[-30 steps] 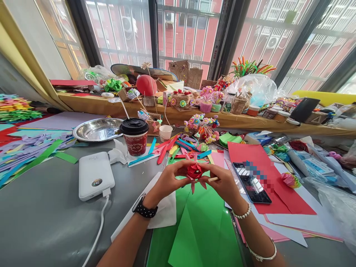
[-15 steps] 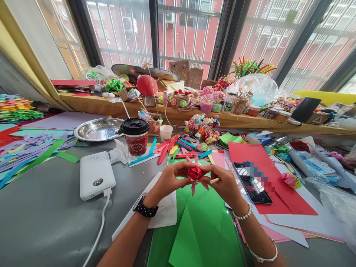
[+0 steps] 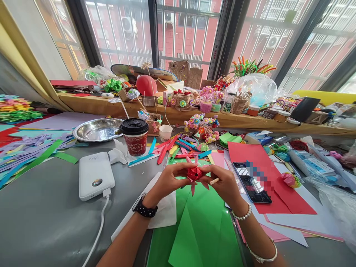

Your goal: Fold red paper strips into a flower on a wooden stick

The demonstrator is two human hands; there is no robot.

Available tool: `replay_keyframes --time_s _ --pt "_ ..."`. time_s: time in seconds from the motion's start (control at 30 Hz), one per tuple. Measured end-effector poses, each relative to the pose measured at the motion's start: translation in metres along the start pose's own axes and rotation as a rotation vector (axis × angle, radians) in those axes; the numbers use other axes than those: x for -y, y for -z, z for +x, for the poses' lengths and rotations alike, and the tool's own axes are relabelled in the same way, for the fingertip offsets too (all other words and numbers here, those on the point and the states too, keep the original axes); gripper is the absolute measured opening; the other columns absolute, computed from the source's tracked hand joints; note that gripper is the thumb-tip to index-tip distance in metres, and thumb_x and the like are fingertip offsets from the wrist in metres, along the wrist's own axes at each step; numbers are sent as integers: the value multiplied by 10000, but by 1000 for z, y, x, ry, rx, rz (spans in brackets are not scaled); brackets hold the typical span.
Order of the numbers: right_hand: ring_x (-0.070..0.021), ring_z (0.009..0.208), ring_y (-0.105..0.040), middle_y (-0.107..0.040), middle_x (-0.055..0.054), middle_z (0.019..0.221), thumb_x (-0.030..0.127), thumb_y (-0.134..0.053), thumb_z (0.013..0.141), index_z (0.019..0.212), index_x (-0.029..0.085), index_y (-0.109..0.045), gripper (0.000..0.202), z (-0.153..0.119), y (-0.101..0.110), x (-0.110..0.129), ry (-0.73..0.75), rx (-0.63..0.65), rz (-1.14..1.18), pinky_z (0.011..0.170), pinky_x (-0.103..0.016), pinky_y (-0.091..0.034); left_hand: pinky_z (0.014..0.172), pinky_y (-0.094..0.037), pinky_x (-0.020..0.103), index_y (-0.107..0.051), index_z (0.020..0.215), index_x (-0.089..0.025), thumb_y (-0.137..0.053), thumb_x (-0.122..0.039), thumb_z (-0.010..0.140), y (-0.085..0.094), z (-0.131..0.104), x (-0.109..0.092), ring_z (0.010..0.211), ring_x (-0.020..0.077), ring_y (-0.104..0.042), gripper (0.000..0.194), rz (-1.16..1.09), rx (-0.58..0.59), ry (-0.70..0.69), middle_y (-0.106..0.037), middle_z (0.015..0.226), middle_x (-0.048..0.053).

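Between my two hands is a folded paper flower (image 3: 194, 173), red in the middle with pink pointed petals spreading outward. My left hand (image 3: 171, 180) pinches its left side with thumb and fingers. On the other side my right hand (image 3: 222, 181) grips the flower's edge, and a thin light-wooden stick (image 3: 214, 181) pokes out from its curled fingers. Below the flower lies green paper (image 3: 205, 226), with a folded green piece on top. White paper (image 3: 164, 211) lies under my left wrist.
A white power bank (image 3: 96, 174) with a cable, a lidded cup (image 3: 135, 139) and a metal plate (image 3: 97, 130) stand left. Coloured paper strips (image 3: 168, 148) lie ahead. At right, a phone (image 3: 251, 183) rests on red paper (image 3: 292, 196) near a pink paper flower (image 3: 290, 179).
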State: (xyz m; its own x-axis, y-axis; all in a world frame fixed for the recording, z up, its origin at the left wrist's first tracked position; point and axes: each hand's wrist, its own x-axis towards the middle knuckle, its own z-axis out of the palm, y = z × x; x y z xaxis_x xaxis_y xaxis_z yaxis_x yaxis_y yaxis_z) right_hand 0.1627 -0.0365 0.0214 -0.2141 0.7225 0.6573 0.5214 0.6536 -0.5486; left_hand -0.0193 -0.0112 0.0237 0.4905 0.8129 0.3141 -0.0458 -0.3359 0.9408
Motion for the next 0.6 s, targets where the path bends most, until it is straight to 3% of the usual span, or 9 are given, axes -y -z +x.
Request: replay_keyframes --time_s 0.6 --pt "-144 611 -612 -665 -36 693 242 -585 737 809 181 -609 97 1 1 1 3 13 -19 517 -221 -467 729 -527 264 -622 963 -140 -695 -197 580 -1 1 1 781 190 -640 394 -3 -22 58 -683 859 51"
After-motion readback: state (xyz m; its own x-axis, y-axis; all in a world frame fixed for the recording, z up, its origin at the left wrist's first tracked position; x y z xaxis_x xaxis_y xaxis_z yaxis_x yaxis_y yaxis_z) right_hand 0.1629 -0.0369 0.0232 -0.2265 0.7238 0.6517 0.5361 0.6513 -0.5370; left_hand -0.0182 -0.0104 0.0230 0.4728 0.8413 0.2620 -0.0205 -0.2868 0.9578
